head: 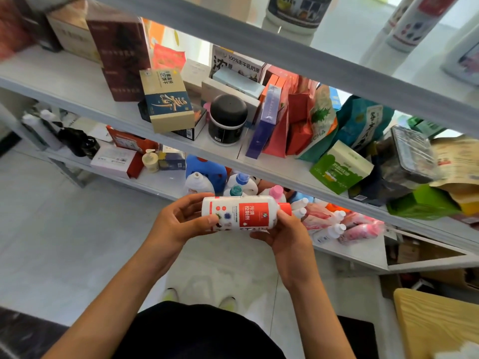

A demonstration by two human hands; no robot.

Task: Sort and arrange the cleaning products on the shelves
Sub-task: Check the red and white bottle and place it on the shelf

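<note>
Holding a white bottle (pixel 239 213) sideways in front of a set of shelves, a person grips it with both hands, its red cap (pixel 285 207) pointing to the person's right and its red label facing up. The left hand (pixel 178 221) cups the bottle's base, fingers curled over the far side and the thumb pressed on the near face beside the printed dots. The right hand (pixel 281 233) wraps the neck end from below, thumb lying along the label's edge just under the cap, the other fingers hidden beneath the bottle. Both forearms reach forward and up from the bottom of the view, bare to the elbow, wrists bent slightly inward toward each other. The bottle hangs in the air, clear of the lower shelf (pixel 350 251), just in front of a cluster of upright white bottles (pixel 198 182) with blue, teal and pink caps. To the right on that shelf lie several pink-wrapped bottles (pixel 360 229) on their sides. On the middle shelf (pixel 77 84) above stand a black jar (pixel 227 119), a blue-and-tan box (pixel 168 99), a green box (pixel 339 168) and assorted bags. Shoes show on the pale floor (pixel 64 229) below the hands
</note>
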